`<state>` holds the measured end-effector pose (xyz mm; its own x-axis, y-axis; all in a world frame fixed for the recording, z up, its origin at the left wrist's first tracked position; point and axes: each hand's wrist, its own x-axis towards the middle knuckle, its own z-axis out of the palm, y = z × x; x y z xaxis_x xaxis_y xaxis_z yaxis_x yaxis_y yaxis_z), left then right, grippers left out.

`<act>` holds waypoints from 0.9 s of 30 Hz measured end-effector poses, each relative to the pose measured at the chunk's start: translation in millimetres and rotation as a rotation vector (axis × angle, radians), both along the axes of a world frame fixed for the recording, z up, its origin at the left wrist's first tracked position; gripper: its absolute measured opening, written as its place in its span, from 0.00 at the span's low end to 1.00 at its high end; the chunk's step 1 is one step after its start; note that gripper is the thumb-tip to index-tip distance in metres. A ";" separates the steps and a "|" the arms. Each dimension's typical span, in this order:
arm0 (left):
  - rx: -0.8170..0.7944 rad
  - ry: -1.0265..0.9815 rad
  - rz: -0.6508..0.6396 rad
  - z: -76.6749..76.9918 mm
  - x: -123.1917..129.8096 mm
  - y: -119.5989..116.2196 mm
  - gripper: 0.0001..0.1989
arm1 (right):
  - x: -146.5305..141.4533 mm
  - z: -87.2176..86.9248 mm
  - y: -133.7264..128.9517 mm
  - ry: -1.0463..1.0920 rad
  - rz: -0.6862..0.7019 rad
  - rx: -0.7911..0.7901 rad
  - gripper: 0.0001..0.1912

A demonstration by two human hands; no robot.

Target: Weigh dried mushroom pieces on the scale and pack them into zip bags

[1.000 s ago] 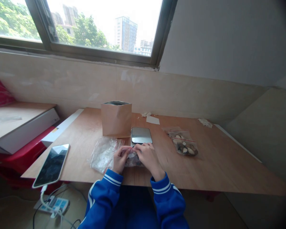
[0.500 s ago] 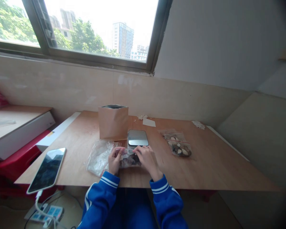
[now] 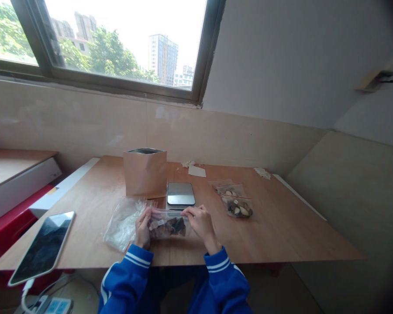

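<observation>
A clear zip bag (image 3: 168, 227) with dark brown pieces and a small white label inside is held near the table's front edge. My left hand (image 3: 143, 229) grips its left end. The fingers of my right hand (image 3: 199, 223) pinch the top right corner. Just behind the bag lies a flat scale (image 3: 180, 194) with a shiny top. Crumpled clear plastic bags (image 3: 122, 222) lie beside my left hand. An upright brown paper bag (image 3: 146, 174), its top open, stands behind them.
Filled zip bags (image 3: 238, 206) lie right of the scale. A white card (image 3: 197, 171) and crumpled tissue (image 3: 262, 173) are near the back. At the left front, a phone (image 3: 43, 246) with a cable overhangs the table edge (image 3: 298, 261).
My hands have moved apart, stretching the bag's top edge between them, and more of its dark contents shows. The whole view has shifted slightly.
</observation>
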<state>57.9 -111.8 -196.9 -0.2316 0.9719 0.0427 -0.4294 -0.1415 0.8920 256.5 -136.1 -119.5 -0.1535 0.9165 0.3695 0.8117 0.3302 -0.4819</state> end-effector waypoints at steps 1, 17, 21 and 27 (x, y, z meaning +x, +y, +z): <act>-0.005 -0.008 -0.014 1.0 0.0 -0.1 0.19 | 1.1 -0.1 -0.2 0.038 -0.006 -0.009 0.13; 0.001 0.081 -0.268 7.5 -0.3 -4.6 0.20 | 5.0 -33.6 2.6 0.987 -0.196 -0.136 0.29; 0.039 0.229 -0.432 10.9 1.4 -8.0 0.20 | 49.8 -16.7 -3.9 0.883 -0.359 -0.049 0.31; 0.125 0.274 -0.272 13.0 2.8 -11.7 0.21 | 185.0 -11.7 -10.3 0.607 -0.719 0.107 0.36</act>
<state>60.7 -123.5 -183.9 0.0695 0.9795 0.1889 -0.2147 -0.1703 0.9617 441.5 -146.4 -131.2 0.6809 0.6732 0.2884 0.4584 -0.0846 -0.8847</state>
